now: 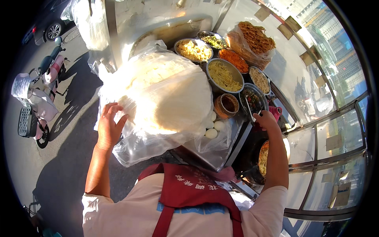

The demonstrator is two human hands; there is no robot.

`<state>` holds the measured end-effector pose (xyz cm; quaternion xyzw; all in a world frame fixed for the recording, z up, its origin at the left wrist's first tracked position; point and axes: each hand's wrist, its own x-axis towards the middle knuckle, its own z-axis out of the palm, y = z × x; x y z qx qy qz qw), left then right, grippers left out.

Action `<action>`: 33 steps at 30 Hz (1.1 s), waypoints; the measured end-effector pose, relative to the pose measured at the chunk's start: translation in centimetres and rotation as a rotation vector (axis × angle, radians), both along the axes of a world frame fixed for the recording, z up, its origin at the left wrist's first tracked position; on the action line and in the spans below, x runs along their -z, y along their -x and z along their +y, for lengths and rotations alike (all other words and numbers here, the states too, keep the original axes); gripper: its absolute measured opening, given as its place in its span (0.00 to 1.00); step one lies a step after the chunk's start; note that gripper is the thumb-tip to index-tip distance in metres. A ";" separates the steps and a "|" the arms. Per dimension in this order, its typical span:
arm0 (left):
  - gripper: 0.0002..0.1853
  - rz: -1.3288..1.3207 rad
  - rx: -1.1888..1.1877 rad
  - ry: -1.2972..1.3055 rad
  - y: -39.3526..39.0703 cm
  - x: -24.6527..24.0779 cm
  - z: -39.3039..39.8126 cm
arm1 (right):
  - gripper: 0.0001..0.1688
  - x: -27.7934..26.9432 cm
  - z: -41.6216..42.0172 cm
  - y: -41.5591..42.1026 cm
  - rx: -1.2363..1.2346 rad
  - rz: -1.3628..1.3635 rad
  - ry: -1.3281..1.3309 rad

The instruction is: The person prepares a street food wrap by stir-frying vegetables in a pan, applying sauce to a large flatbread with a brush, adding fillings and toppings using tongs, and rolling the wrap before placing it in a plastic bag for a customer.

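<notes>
My left hand (109, 127) is at the left edge of a clear plastic sheet (130, 148), thumb and fingers apart. Its fingertips meet or nearly meet the plastic; glare hides the exact contact. Under the sheet lies a broad pile of thin, pale flatbreads (183, 103), brightly sunlit on the left. On the other side, my right hand (267, 121) is closed around the end of a light-coloured utensil (248, 107), perhaps tongs. That utensil leans in a metal bowl of dark chopped food (252, 96). Just left of the bowl stands a brown pot of dark sauce (228, 103).
Several peeled eggs (211, 133) lie beside the flatbreads. Bowls hold yellow shreds (225, 76), orange shreds (234, 60) and pale slices (194, 50). A bag of brown fried strips (257, 38) stands behind. Food sits in a round pan (263, 160) below my right forearm. Framed glass (299, 145) borders the right.
</notes>
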<state>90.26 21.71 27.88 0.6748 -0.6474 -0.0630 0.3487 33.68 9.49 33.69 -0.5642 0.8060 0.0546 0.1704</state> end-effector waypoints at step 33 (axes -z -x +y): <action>0.51 -0.565 0.450 -0.031 -1.6 -3.7 -3.9 | 0.20 1.2 11.1 -29.2 -1.106 -0.364 0.650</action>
